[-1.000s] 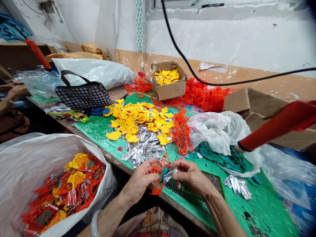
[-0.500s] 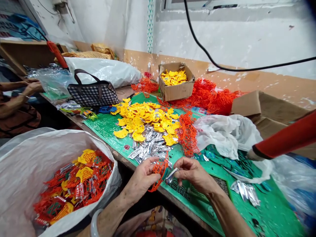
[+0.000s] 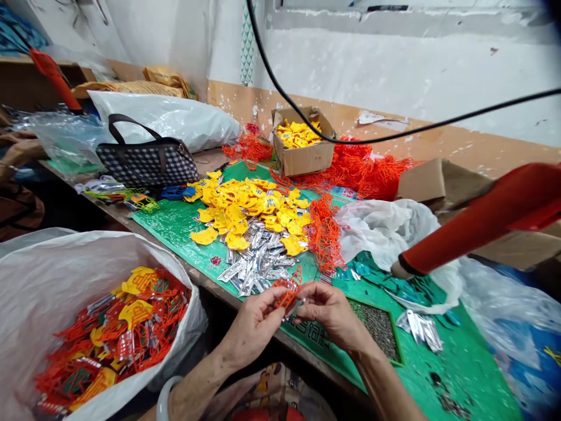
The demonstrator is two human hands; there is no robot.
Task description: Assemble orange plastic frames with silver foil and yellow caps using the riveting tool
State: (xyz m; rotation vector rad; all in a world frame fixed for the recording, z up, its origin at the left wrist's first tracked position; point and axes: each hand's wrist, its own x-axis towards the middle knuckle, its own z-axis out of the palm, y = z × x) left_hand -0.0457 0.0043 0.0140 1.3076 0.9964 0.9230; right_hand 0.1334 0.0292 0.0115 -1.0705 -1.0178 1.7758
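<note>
In front of me, at the table's near edge, my left hand [image 3: 249, 327] is closed on an orange plastic lattice piece [image 3: 290, 291]. My right hand [image 3: 328, 313] meets it from the right, thumb and fingers pinched together. A bit of a silver strip [image 3: 301, 302] shows at those fingertips, against the orange piece; most of it is hidden. Just beyond my hands lies a heap of silver strips [image 3: 258, 260]. Yellow plastic pieces [image 3: 245, 204] are piled behind it, and an orange lattice bundle [image 3: 324, 234] lies to their right.
A white sack [image 3: 144, 245] of assembled orange and yellow pieces stands at left. On the right are a green tray [image 3: 379, 324] of small grey parts and an orange-red tool arm [image 3: 460, 228]. A cardboard box [image 3: 307, 158] and checked handbag [image 3: 149, 164] sit behind. Another person's arm [image 3: 20, 155] shows far left.
My right hand has moved left, bringing the silver strip against the orange lattice piece; the hands were apart before. The view has shifted slightly to the right.
</note>
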